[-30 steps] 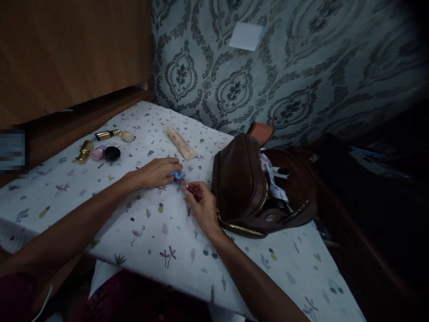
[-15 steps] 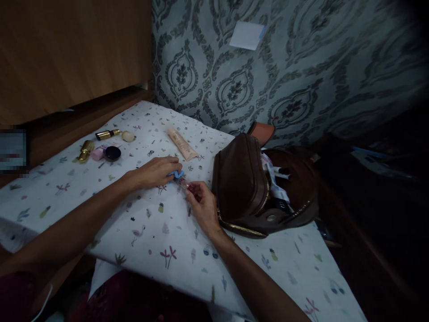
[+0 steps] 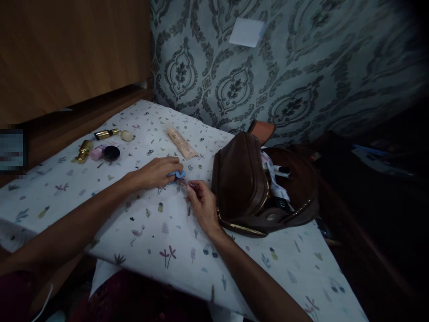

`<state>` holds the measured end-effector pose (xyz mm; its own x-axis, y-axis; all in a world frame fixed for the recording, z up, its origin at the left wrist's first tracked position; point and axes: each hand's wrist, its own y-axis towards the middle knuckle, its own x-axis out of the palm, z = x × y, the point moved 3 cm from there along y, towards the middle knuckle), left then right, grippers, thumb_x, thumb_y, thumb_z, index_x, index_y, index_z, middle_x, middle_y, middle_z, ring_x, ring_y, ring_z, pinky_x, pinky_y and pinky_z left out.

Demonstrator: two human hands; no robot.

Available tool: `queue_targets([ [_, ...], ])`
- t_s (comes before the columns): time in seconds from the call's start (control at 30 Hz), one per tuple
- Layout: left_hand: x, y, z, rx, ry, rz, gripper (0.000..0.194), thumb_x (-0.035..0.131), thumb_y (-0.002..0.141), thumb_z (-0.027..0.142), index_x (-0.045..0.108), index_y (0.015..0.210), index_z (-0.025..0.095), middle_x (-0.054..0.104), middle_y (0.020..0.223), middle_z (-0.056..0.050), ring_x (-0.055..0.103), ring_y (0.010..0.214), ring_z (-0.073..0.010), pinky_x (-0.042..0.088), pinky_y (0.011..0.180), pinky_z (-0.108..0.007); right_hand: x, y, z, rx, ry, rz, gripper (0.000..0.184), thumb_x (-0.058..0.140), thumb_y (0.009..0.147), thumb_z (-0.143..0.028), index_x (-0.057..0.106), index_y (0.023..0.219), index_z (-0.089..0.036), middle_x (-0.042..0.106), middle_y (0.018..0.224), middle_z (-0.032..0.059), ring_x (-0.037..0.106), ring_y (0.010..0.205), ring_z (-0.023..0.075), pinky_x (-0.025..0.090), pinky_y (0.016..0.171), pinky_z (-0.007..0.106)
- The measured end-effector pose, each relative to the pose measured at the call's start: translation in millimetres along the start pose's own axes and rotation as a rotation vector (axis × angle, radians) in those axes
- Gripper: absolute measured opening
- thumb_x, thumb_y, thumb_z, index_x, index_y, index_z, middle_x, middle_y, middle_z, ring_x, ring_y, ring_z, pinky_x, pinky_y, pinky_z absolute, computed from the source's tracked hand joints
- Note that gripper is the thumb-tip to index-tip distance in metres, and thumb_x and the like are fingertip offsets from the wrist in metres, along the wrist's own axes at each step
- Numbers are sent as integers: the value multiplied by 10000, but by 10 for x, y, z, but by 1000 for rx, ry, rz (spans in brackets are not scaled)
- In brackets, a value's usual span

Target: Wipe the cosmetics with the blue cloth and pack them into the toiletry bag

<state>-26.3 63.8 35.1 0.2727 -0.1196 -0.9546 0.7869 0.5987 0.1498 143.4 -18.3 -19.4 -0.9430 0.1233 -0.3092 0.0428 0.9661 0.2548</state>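
Against a wallpapered wall (image 3: 234, 89), beside a wooden cabinet (image 3: 73, 53): one tabletop (image 3: 144, 277), dressed in a white printed cloth.

One brown leather bag (image 3: 239, 174), lying right of the hands, zip undone; inside, a pale printed wrapping (image 3: 276, 183) and a black item (image 3: 280, 204), not identifiable.

Two bare hands. Left hand (image 3: 157, 173): back uppermost, fingers curled upon a ruffled blue piece. Right hand (image 3: 204, 206): thumb and fingers closed in a pinch on a slim clear item.

One beige squeeze tube (image 3: 181, 143), flat, beyond the left hand.

One black-and-gold lipstick (image 3: 106, 134), one gold case (image 3: 85, 151), one round black compact (image 3: 111, 153), one pink item (image 3: 97, 153), one pale round item (image 3: 127, 135): grouped well to the left.

One slim clear item (image 3: 182, 182), between the hands, its left end against or just beside the blue; contact partly hidden.

One ruffled blue piece (image 3: 177, 173), under the left fingertips, material uncertain.

Risks, as judged: a loose pinch could let the clear item slip and roll; pulling unevenly could jerk it free; a right elbow or wrist swung outward could knock the open bag and spill its contents.
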Motion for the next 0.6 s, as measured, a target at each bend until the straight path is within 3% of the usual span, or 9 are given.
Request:
queue_targets([
  [0.3,-27,2,187,91,-111,0,119,465,925,184,580,952,195,582,1009,-33,571,940,-180,424,821,-274,-6,19,-44,-15,-61,17,250,521,939,-430,615,970,-200,655,794,13,611,648,158,467,602,262],
  [0.47,4,2,58,36,-74,-3,135,477,880,151,584,951,192,566,995,-42,567,935,-191,419,792,-280,-13,19,-93,-22,-87,-1,303,448,971,-423,637,1066,-206,645,745,0,589,597,153,463,591,261],
  [0.6,29,-1,-15,12,-53,1,149,468,882,150,582,969,190,560,991,-49,563,933,-195,424,790,-282,-7,16,-58,-8,-46,-10,276,599,887,-403,649,1077,-210,670,811,11,612,694,173,482,630,267],
])
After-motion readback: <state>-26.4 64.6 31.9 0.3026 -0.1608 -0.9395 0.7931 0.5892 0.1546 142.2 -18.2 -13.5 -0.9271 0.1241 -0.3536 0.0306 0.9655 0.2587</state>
